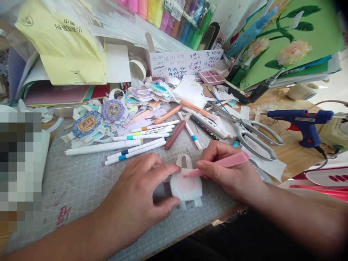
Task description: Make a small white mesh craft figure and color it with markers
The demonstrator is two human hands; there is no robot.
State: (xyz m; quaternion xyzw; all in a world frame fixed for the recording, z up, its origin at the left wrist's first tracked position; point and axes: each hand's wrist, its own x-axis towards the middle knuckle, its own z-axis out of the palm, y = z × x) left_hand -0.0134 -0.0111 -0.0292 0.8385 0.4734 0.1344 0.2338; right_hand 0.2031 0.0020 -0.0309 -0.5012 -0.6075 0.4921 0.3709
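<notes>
A small white ribbed piece (187,191) with a loop at its top lies on the grey cutting mat (81,192) near the front edge. Its middle has a pale pink patch. My right hand (231,174) grips a pink marker (227,161), whose tip touches the upper part of the piece. On the other side, my left hand (138,188) holds the piece's left edge, with the index finger at its top left corner and the thumb at its lower left.
Several markers (130,146) lie behind the hands. Metal scissors (255,137) and a blue glue gun (306,119) are at the right. Decorated round pieces (88,124) and paper scraps pile up at the back left. A card with written numbers (185,61) stands behind.
</notes>
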